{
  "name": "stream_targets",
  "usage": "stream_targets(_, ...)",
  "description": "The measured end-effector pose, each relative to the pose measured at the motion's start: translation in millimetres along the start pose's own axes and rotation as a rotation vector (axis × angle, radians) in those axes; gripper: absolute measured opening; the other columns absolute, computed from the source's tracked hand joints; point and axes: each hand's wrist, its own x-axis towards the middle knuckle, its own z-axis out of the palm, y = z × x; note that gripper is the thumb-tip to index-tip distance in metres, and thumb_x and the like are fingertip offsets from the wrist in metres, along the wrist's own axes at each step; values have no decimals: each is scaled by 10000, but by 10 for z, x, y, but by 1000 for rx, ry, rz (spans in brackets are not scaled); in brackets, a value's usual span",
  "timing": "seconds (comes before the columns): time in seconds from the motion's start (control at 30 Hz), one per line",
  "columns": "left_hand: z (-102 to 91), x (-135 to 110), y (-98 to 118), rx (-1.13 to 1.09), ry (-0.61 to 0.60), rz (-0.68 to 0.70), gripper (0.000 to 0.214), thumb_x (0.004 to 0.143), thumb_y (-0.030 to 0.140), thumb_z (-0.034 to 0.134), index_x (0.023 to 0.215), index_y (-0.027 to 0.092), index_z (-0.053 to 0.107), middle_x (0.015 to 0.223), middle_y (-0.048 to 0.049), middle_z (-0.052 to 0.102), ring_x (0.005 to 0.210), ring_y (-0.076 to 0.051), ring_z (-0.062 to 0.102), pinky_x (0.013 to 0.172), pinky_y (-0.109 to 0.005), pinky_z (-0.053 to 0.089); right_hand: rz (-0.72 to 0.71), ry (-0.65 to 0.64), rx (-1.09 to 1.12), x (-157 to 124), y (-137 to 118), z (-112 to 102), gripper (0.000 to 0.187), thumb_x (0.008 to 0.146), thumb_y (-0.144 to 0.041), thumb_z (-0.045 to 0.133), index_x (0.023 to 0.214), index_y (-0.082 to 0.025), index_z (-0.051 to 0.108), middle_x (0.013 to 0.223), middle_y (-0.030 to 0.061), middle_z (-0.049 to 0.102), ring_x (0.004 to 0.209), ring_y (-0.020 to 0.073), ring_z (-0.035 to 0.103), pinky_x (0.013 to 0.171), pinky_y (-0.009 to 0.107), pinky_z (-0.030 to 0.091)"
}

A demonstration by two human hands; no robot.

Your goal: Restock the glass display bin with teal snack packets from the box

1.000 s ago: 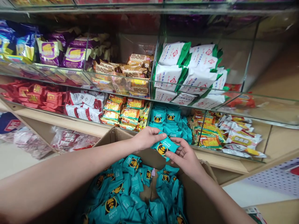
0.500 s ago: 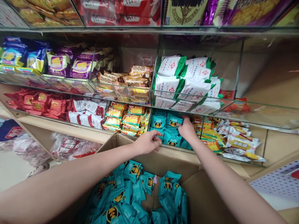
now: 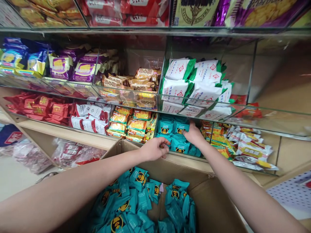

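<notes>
In the head view, my right hand (image 3: 194, 134) reaches into the lower shelf compartment, closed on the right end of an upper teal snack packet (image 3: 180, 125). Its thumb shows on the packet's near side; the other fingers are partly hidden. More teal packets are stacked to the left and below. My left hand (image 3: 155, 149) is at the compartment's front edge, fingers loosely curled and apart, beside a lower teal packet (image 3: 166, 139); I see nothing held. Below my arms, an open cardboard box (image 3: 213, 197) contains many loose teal packets (image 3: 123, 204) with black-and-yellow emblems.
Glass dividers split the shelves. Yellow-orange packets (image 3: 138, 124) flank the teal stack on the left, with more yellow packets (image 3: 218, 139) on its right. White-and-green packets (image 3: 199, 87) sit above, behind a low glass front (image 3: 218, 103). Bagged goods (image 3: 75, 152) lie lower left.
Both hands stay almost in place. My right hand shifts very slightly at the upper teal packet, and the whole view drifts a little.
</notes>
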Motion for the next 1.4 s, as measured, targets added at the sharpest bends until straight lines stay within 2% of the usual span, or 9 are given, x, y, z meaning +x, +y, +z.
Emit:
stream_targets(0.17,-6,-17,24,-42,-7,-27,243,691,249,519,913,156,490,830,-13,560,550,-90,581,507,-203,417,-61,81,-16,-67,29,-19,646,691,-231,540,1247,-37,276,1152,230,457,1079,319,438,883,392,349)
stream_targets(0.33,-8,-21,24,-33,-12,3,217,698,247,513,894,154,501,789,-2,552,542,-88,571,514,-205,417,-422,332,103,-533,-36,-84,250,768,-247,474,987,-130,500,992,133,507,950,235,481,809,356,392)
stream_targets(0.4,-5,-20,27,-61,-26,-3,195,716,242,493,890,153,495,775,2,536,534,-84,566,517,-209,424,-625,211,168,-859,-71,-85,135,808,-254,426,809,-165,527,818,72,525,772,165,509,686,281,419)
stream_targets(0.53,4,-23,59,-81,-33,-19,164,728,199,483,883,146,485,783,2,508,532,-77,565,527,-209,430,-1001,-414,-67,-1451,-81,101,163,789,-277,465,728,-179,580,693,37,558,643,144,520,581,256,410)
stream_targets(0.67,2,-40,115,-62,-33,-57,175,719,176,496,891,141,493,822,-10,518,548,-77,572,512,-199,416,-833,-907,-364,-1765,-54,505,325,600,-347,661,832,-119,649,795,99,640,711,219,592,584,284,454)
stream_targets(0.73,-4,-50,133,-59,-38,-65,186,709,176,512,891,140,500,852,-20,532,555,-76,573,512,-199,413,-772,-1029,-465,-1850,-50,702,390,512,-345,713,816,-105,671,807,117,656,725,252,604,615,306,473)
stream_targets(0.87,-24,-68,147,-34,-53,-64,204,705,192,524,902,139,510,931,-47,555,572,-79,572,517,-203,407,-794,-998,-496,-1972,-11,975,415,442,-269,754,817,-105,686,874,149,658,828,301,590,751,353,463)
stream_targets(1.1,-65,-103,183,120,-77,-46,258,723,254,521,948,127,531,691,-6,603,554,-85,532,540,-202,389,-804,-1011,-354,-2021,166,1196,158,431,-259,754,553,-207,667,567,31,637,727,273,613,730,378,460)
stream_targets(1.4,-78,-89,150,137,-102,-23,240,716,258,528,929,151,553,642,14,604,522,-80,521,501,-190,369,-637,-909,-28,-1709,-37,597,143,499,-155,685,477,-211,556,445,-47,467,487,124,458,428,240,316)
